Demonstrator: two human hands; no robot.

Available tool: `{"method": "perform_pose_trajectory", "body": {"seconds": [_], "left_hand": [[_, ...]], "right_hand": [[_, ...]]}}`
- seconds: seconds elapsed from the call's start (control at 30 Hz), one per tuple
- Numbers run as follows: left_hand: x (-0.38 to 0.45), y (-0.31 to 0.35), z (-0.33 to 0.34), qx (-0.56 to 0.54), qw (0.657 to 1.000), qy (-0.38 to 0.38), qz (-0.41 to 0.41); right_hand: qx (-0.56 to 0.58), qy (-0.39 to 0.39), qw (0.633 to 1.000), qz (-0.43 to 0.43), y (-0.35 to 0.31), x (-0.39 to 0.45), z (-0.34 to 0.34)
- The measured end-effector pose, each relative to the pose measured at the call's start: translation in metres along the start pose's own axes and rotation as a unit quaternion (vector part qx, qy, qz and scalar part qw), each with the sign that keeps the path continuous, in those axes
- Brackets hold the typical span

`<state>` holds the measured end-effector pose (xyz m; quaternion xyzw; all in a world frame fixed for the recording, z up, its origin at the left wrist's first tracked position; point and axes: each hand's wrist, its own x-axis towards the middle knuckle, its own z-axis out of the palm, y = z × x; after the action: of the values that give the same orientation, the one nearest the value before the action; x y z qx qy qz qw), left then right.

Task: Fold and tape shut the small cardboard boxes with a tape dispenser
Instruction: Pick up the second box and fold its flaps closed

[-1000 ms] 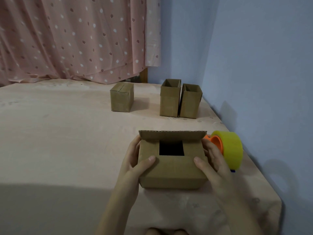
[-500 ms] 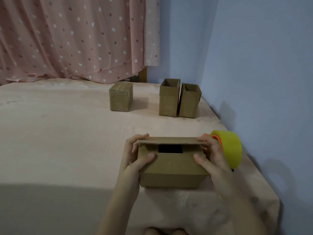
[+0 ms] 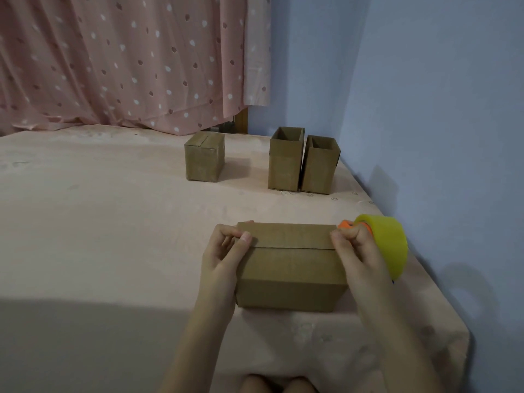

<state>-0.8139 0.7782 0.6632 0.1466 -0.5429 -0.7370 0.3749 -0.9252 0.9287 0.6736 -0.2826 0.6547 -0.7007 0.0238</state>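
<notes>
The near box (image 3: 289,268) is plain brown corrugated cardboard, matt, with faint ribbing across its flaps; the closed box (image 3: 204,157) and the two open boxes (image 3: 303,163) further back look like the same dull board. The tape roll (image 3: 388,245) is yellowish, translucent and slightly glossy, on an orange plastic dispenser (image 3: 347,224). A soft, matt, pale pink cloth (image 3: 113,222) covers the desk, and the spotted curtain (image 3: 127,61) is thin fabric with a slight sheen

Dim, soft light; broad shadow across foreground; wide-angle bending at edges
</notes>
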Motion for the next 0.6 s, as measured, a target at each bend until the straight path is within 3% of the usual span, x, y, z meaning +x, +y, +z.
{"method": "perform_pose_trajectory", "body": {"seconds": [0.23, 0.6], "left_hand": [[0.002, 0.0, -0.003, 0.001, 1.0, -0.013, 0.001], [0.01, 0.011, 0.003, 0.018, 0.998, 0.036, -0.055]], "right_hand": [[-0.01, 0.014, 1.0, -0.013, -0.001, 0.002, 0.003], [-0.065, 0.0, 0.998, 0.015, -0.008, 0.002, 0.003]]}}
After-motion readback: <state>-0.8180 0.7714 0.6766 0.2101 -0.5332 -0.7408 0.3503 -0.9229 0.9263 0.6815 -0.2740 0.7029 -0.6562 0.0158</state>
